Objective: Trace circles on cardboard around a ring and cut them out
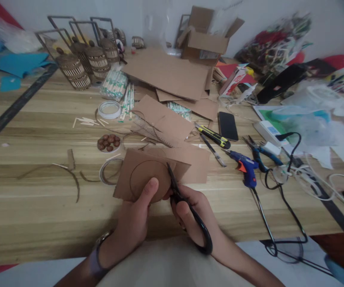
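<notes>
Near the bench's front edge (40, 255), the left hand (134, 219) pinches cardboard (126, 169), the right hand (203, 204) grips scissors (176, 194); flexing could skew the circle (145, 173).

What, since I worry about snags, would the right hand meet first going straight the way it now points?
Most likely the cardboard in the left hand; the scissors in the right hand overlap it in view, though exact depth is unclear.
</notes>
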Demonstrator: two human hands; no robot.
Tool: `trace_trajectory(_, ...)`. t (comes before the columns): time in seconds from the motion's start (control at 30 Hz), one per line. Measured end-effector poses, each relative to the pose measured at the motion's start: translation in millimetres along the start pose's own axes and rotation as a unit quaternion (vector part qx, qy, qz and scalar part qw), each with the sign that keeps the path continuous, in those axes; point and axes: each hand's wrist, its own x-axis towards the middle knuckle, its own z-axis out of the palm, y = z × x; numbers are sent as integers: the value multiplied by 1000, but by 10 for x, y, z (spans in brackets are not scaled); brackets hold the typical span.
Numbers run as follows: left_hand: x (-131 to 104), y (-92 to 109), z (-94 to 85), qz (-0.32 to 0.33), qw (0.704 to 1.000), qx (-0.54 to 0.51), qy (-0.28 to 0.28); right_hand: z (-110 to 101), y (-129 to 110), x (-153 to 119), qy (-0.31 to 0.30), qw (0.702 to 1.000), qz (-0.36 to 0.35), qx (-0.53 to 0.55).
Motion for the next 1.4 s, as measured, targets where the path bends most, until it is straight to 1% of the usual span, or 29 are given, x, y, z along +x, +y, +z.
trace_trajectory(0.1,2,14,5,-16,1000,12,21,1,-4,-1,-1,1000,1,-1)
trace_trajectory(0.37,3,10,0,-47,998,4,41,-4,-56,15,8,999,-7,-38)
trace_trajectory(0.57,8,43,18,-22,999,3,48,-2,-63,-4,1,999,3,-34)
trace_trajectory(0.7,11,138,43,-6,997,24,79,3,-48,-6,-1,1000,4,-28)
trace_trajectory(0.77,5,197,56,1,996,40,85,4,-42,6,-2,1000,0,-31)
trace_trajectory(0.87,-9,254,84,24,996,44,80,2,-24,28,0,999,-2,-37)
trace_trajectory(0.97,-19,256,113,45,997,33,62,-2,22,42,6,999,21,-23)
trace_trajectory(1.07,-23,236,128,41,997,28,56,-10,63,52,12,999,34,-12)
trace_trajectory(1.17,-19,222,128,40,997,25,55,-27,61,64,3,999,34,-17)
trace_trajectory(1.3,-10,214,114,52,995,56,60,-40,21,70,-9,999,22,-22)
trace_trajectory(1.4,-12,220,100,59,995,54,56,-28,10,57,-7,1000,15,-25)
